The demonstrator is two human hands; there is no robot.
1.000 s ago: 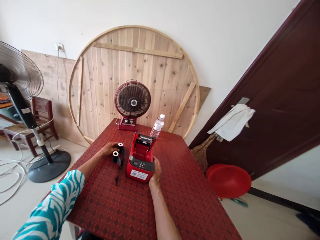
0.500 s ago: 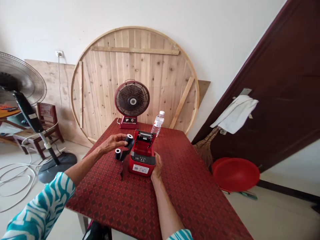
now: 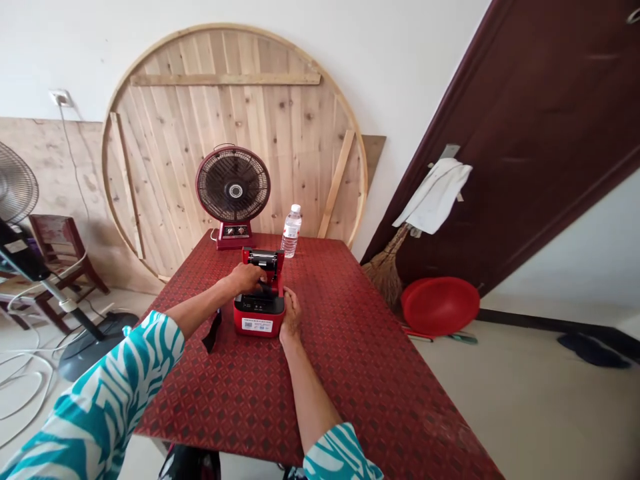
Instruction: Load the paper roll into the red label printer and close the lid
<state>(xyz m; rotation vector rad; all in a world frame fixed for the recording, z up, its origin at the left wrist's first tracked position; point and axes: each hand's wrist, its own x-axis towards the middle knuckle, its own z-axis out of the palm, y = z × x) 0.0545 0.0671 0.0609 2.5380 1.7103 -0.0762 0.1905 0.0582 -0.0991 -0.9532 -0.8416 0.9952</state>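
Note:
A red and black label printer stands on the table with its lid tipped up at the back. My left hand reaches over the printer's left wall, fingers bent down into the open compartment. They are closed on a dark roll of black ribbon, which the hand and the printer partly hide. My right hand is wrapped around the printer's right side. A loose black strip lies on the tablecloth left of the printer.
Behind the printer stand a water bottle and a red desk fan on the patterned table. A round wooden panel leans on the wall. A pedestal fan is at left; a red basin and broom at right.
My left hand has moved the black roll from beside the printer into its open compartment. My right hand stays on the printer's side. The view has shifted to the right.

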